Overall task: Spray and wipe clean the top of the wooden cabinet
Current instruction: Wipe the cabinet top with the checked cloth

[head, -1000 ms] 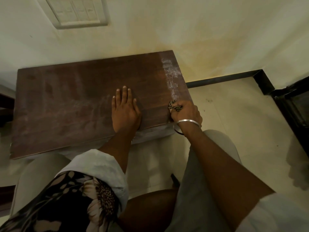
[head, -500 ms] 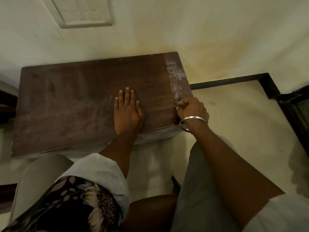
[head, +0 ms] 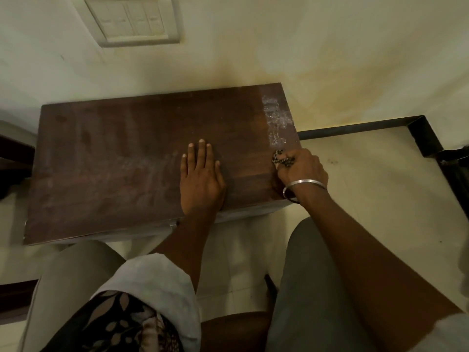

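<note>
1. Head view, task's thing: one dark brown rectangular wooden cabinet top is seen from above, set against the cream wall, with cream floor tiles to its right and below its near edge. A whitish, streaked residue patch is shown along its right end; fainter pale smears are spread over the middle.
2. Head view, left hand: it is laid flat, palm down, on the surface near the front edge, right of centre. Its fingers are extended and close together; nothing is held.
3. Head view, right hand: it is placed at the front right corner, just below the residue patch. Its fingers are curled tight around a small dark speckled wad; whether this is cloth or a scrubber cannot be told. One silver bangle is worn at the wrist.
4. Step in hand, as judged: wiping, with the cabinet steadied by the flat hand and the wad pressed to the right end.
5. Next move, as judged: the wad would need to be pushed up along the right end through the white residue, with firm downward pressure, and kept on the wood rather than slipped over the edge.
6. Count: cabinet tops, one; hands, two; wads, one; bangles, one; white wall switch plates, one; spray bottles, none in view.
</note>
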